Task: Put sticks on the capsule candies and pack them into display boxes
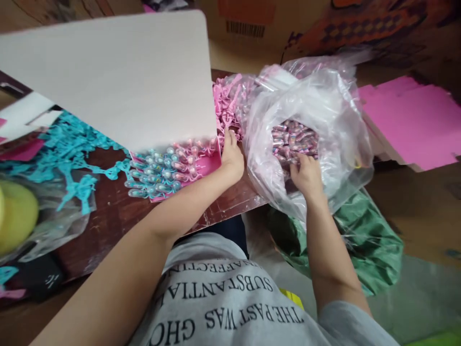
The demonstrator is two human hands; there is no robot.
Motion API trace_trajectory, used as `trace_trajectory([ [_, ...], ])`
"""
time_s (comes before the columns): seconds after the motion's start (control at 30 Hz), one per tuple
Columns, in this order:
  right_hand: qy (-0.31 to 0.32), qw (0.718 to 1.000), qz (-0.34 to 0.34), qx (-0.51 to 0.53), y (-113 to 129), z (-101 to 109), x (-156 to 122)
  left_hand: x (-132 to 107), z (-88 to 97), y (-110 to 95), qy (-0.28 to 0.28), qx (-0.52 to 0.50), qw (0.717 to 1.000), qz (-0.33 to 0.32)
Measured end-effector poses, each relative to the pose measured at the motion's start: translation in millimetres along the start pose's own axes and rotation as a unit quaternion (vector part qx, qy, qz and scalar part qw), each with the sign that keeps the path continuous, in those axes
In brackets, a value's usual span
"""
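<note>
My right hand [305, 174] reaches into a large clear plastic bag [324, 105] full of small pink capsule toys [293, 139]; its fingers are buried among them, so what they hold is hidden. My left hand [232, 156] rests at the corner of an open pink box [211, 163], fingers curled against its edge beside pink paper shreds [226, 103]. Rows of blue and pink capsule toys [162, 170] lie in the box. The box's white lid [118, 77] stands raised above it.
Blue paper shreds [68, 144] spread over the dark wooden table [111, 216] at left, beside a clear bag with a yellow-green thing [16, 216]. A green bag [367, 240] lies on the floor at right. Flat pink cardboard [414, 120] and cartons [324, 24] lie beyond.
</note>
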State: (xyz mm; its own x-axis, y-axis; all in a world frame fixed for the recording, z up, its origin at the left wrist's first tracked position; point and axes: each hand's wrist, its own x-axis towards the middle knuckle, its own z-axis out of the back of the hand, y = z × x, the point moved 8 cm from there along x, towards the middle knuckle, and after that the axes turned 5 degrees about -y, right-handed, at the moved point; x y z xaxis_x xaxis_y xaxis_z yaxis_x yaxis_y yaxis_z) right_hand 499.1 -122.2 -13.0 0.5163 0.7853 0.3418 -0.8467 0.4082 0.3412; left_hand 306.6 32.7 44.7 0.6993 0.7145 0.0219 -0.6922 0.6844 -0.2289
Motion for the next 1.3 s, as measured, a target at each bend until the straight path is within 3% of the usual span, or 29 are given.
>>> trace_trajectory([
  [0.13, -0.095, 0.992, -0.009, 0.081, 0.3, 25.9, -13.5, 8.6, -9.9, -4.5, 0.024, 0.117, 0.993, 0.001],
  [0.3, -0.129, 0.961, -0.073, 0.235, 0.8, 44.0, -33.8, 4.0, -10.4, -16.4, 0.048, 0.145, 0.988, -0.031],
  [0.43, -0.153, 0.931, -0.066, 0.324, 12.2, 53.1, -49.4, -7.6, 6.6, -14.0, 0.044, 0.119, 0.992, 0.021],
  [0.57, -0.171, 0.917, -0.035, 0.359, 27.2, 72.4, -62.3, -33.1, 40.1, -5.7, 0.013, 0.083, 0.995, 0.055],
  [0.67, -0.153, 0.918, -0.002, 0.367, 44.7, 91.6, -66.4, -61.5, 60.2, -4.4, 0.006, -0.021, 1.000, -0.011],
  [0.77, -0.103, 0.905, 0.054, 0.410, 71.2, 106.2, -64.8, -96.3, 63.3, -12.0, 0.075, -0.166, 0.977, -0.110],
  [0.83, -0.048, 0.897, 0.108, 0.426, 93.0, 108.9, -63.1, -114.8, 61.4, -14.4, 0.124, -0.266, 0.949, -0.114],
  [0.93, 0.017, 0.889, 0.160, 0.429, 116.1, 105.8, -61.5, -127.2, 60.9, -13.8, 0.144, -0.362, 0.918, -0.072],
  [1.13, 0.071, 0.883, 0.201, 0.418, 136.4, 105.5, -55.8, -134.2, 55.7, -21.3, 0.205, -0.361, 0.902, -0.116],
  [1.3, 0.118, 0.881, 0.281, 0.362, 155.1, 112.6, -58.6, -130.6, 59.7, -23.5, 0.178, -0.303, 0.917, -0.189],
])
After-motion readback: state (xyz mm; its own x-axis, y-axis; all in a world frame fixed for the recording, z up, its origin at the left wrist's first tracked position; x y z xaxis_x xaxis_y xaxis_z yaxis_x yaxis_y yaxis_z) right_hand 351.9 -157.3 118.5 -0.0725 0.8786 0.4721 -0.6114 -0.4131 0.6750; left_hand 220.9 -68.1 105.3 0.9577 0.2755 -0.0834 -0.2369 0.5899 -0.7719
